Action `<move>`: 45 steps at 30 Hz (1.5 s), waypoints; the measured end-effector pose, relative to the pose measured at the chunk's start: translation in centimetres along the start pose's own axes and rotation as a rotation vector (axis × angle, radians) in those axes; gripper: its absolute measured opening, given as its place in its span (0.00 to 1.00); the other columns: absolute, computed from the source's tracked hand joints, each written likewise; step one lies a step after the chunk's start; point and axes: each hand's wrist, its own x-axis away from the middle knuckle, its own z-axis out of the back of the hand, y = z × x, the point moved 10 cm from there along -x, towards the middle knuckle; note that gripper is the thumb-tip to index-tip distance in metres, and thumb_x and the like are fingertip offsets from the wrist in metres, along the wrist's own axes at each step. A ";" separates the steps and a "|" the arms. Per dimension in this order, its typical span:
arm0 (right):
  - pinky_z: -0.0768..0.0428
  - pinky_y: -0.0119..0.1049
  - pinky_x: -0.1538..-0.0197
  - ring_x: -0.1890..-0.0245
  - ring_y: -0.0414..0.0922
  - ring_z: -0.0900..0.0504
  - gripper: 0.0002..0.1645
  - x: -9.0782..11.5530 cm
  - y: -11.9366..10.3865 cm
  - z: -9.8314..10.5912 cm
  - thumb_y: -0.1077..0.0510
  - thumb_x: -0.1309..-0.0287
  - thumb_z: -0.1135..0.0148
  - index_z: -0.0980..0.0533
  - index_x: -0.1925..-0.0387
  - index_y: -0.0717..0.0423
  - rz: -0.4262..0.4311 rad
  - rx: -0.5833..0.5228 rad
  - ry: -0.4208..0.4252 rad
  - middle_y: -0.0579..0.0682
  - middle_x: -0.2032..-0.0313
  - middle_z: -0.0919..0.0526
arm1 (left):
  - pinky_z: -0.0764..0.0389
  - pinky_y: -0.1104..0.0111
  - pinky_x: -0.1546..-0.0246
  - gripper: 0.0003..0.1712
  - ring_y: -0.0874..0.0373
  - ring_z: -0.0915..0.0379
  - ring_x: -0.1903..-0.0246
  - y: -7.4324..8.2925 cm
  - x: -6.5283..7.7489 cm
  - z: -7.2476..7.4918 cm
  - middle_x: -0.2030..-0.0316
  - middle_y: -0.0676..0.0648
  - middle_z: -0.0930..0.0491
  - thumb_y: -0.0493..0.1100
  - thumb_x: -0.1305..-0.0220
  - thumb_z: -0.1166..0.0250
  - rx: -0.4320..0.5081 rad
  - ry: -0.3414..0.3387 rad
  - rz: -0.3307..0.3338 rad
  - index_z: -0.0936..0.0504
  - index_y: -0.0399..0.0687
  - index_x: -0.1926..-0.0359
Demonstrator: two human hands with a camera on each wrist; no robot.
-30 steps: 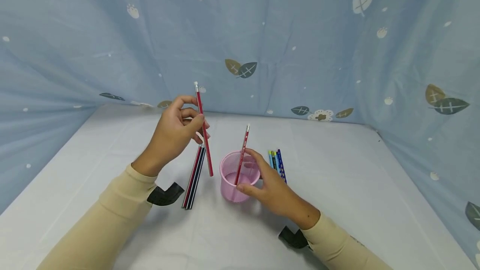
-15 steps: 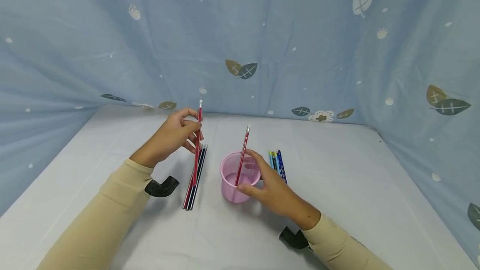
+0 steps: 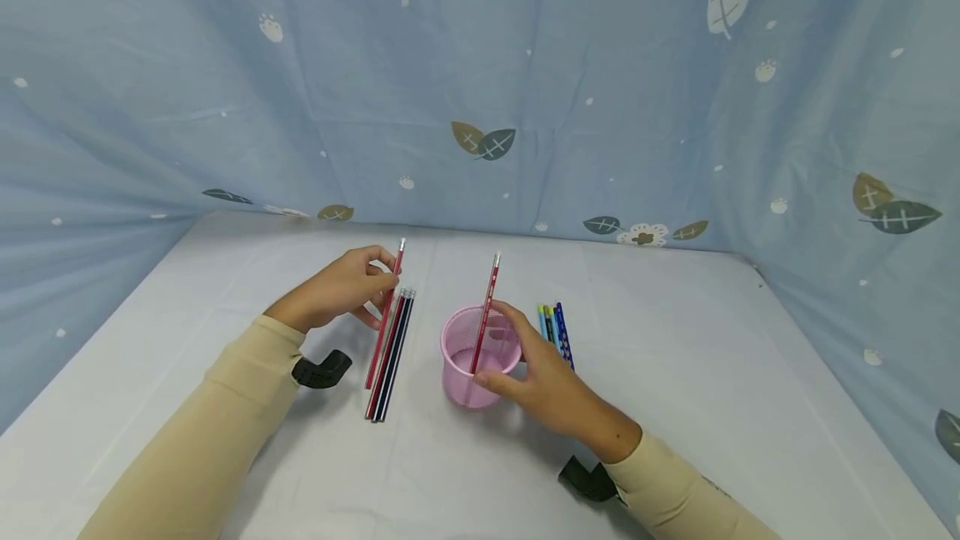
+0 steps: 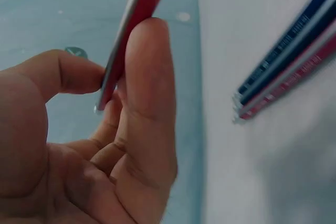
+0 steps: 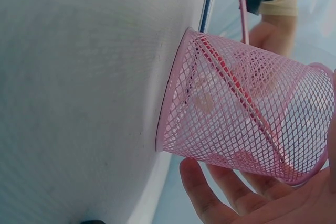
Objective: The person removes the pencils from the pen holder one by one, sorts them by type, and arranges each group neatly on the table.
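Note:
My left hand (image 3: 339, 290) pinches a red pencil (image 3: 378, 344) between thumb and fingers near its eraser end. The pencil slants down, its lower end close over the white cloth, just left of a row of pencils (image 3: 393, 357), one red and the others dark blue. In the left wrist view, the pinched pencil (image 4: 143, 2) rises past the thumb. My right hand (image 3: 551, 377) holds a pink mesh pencil cup (image 3: 456, 386) by its right side, thumb at the rim. A red patterned pencil (image 3: 485, 311) leans inside; its length shows through the mesh cup (image 5: 252, 108) in the right wrist view.
Several blue, dark and patterned pencils (image 3: 557, 332) lie right of the cup, partly hidden by my right hand. A blue leaf-print curtain (image 3: 375, 107) hangs behind the white-covered table (image 3: 675, 373). Dark wrist mounts (image 3: 322, 371) stick out from both sleeves.
My left hand has lowered and drawn back leftward with the red pencil, from upright over the row to slanting beside it on the left. The right hand and cup stay put.

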 end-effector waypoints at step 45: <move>0.27 0.59 0.36 0.32 0.51 0.30 0.51 0.1 -0.4 -0.1 0.44 0.39 0.31 0.50 0.23 0.37 0.011 -0.010 -0.003 0.48 0.31 0.33 | 0.18 0.67 0.76 0.19 0.59 0.26 0.83 -4.8 -0.5 -1.1 0.77 0.45 0.21 0.43 0.33 0.35 -0.103 -0.105 0.161 0.30 0.36 0.49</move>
